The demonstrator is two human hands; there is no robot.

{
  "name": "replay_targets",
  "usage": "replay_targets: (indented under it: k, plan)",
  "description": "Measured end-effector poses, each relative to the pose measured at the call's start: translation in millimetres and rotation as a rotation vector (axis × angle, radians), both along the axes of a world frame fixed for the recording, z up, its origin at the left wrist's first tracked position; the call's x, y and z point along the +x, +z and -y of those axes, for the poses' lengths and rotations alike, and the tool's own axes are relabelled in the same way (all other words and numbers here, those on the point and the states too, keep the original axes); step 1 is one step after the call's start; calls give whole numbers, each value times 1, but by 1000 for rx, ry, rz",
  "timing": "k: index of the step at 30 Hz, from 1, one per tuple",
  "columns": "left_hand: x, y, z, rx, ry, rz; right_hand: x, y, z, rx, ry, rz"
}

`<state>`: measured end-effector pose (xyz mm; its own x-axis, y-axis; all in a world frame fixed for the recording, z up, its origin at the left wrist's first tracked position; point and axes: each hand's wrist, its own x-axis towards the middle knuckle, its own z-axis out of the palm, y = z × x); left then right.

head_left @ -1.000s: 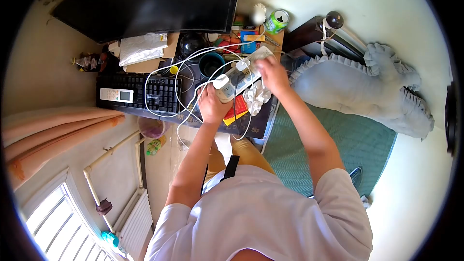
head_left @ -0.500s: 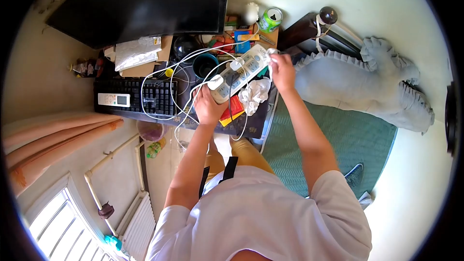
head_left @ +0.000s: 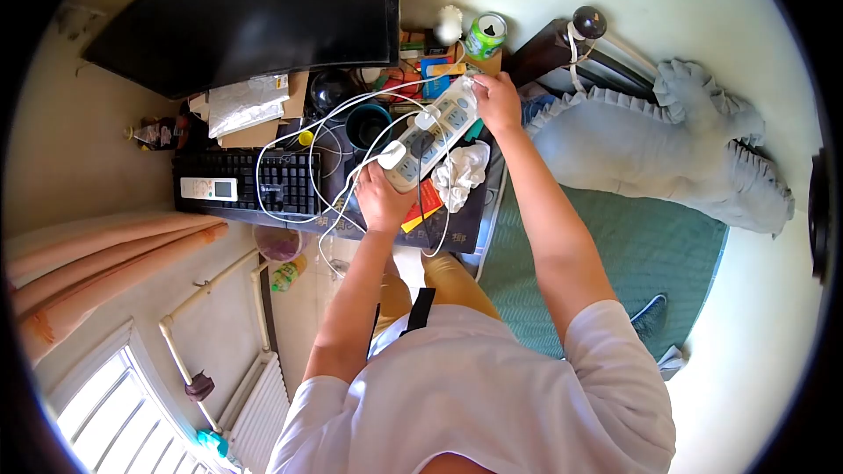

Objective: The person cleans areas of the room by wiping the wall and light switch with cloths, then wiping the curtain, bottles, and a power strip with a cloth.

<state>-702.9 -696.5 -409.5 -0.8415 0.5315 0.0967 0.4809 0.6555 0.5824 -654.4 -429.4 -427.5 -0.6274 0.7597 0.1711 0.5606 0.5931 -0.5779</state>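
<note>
A white power strip (head_left: 453, 123) slants over the desk, with white plugs (head_left: 392, 154) in it. My left hand (head_left: 384, 199) is closed around its lower, near end, beside a plug. At the far upper end is my right hand (head_left: 499, 105), fingers pinched on a white tissue (head_left: 474, 81) against the strip's end; the tissue is mostly hidden by the fingers. White cables (head_left: 262, 158) loop from the plugs over the desk. Crumpled white tissue (head_left: 465, 171) lies by the strip, next to a red and yellow packet (head_left: 426, 202).
A black keyboard (head_left: 290, 171) with a white remote control (head_left: 209, 189) on it is at the left. Behind stand a monitor (head_left: 255, 17), a dark cup (head_left: 367, 125) and a green can (head_left: 486, 35). A bed with a green mat (head_left: 597, 254) adjoins the desk at right.
My right hand has moved left and up, bringing the tissue from beside the strip to its far end. The left hand stays on the near end.
</note>
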Motion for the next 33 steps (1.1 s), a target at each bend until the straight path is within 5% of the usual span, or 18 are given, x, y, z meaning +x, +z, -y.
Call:
replay_targets:
  k: [4, 7, 11, 16, 19, 22, 27, 33]
  plan:
    - [-4, -4, 2, -36, 22, 3, 15, -18, -29, -61, -107, 222]
    - [-7, -5, 3, -37, -7, 35, 37, -19, -34, 46, -243, -28]
    - [-5, -6, 2, -29, 17, -15, 33, -15, -19, -21, 235, -193]
    - [-7, -2, 4, -59, -17, -7, 42, -31, -42, 9, -9, 258]
    - [-7, 1, 2, -56, -3, -5, 66, -56, -43, 67, -185, 233]
    - [-5, -1, 4, -42, -11, -40, 80, -55, -33, 20, -292, -146]
    - [5, 16, 2, 50, -6, -33, 110, -19, 26, -910, -294, -632]
    - [21, 42, -2, 165, 3, 15, 115, 65, 100, -1458, -174, -743]
